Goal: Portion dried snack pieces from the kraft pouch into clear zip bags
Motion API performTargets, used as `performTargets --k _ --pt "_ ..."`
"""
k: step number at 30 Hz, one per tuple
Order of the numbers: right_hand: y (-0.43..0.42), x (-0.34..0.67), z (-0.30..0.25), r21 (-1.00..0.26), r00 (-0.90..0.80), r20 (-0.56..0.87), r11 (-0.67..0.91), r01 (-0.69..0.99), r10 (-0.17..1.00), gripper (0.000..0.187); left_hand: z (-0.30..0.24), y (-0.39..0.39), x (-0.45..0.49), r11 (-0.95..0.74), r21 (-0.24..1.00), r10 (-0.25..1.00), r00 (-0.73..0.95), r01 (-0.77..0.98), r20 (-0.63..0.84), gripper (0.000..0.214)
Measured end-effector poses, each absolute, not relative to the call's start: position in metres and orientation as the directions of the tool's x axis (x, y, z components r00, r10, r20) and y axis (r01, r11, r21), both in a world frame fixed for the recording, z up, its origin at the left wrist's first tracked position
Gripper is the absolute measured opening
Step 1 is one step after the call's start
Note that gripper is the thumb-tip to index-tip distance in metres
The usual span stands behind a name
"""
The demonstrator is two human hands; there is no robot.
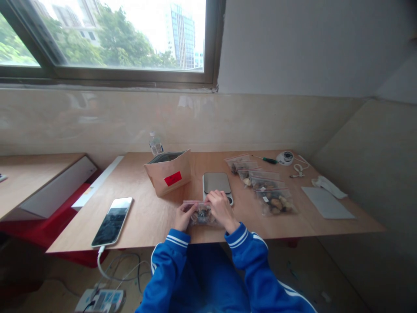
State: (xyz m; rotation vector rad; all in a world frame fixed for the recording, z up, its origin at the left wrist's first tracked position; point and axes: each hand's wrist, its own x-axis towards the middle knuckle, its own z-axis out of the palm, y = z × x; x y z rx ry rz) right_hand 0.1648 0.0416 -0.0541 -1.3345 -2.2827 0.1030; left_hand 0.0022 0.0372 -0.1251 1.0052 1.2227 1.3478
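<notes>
From the person's head, the single camera looks forward and down across the tabletop (148,224) toward the window (130,39). The left hand (183,217) and right hand (221,208) appear near, below the view's centre.

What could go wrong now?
The left hand and right hand hold a clear bag; if it isn't sealed, which I can't tell, it might spill. The white cable hangs off the table; a tug could drag the phone down. The open paper bag could get knocked over.

Pink-edged bag (202,215), white-striped blue sleeves (252,257)
</notes>
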Motion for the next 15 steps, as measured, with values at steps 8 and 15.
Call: performTargets --k 8,15 --pt "0.041 0.167 -0.054 -0.34 -0.417 0.308 0.508 0.792 0.855 0.013 -0.125 0.038 0.001 -0.021 0.992 0.986 -0.168 -0.123 0.0 0.029" --pt "0.04 0.169 -0.058 -0.374 -0.386 0.34 0.499 0.782 0.858 0.017 -0.134 0.042 -0.002 -0.017 0.987 0.984 -0.18 -0.158 -0.012 0.026"
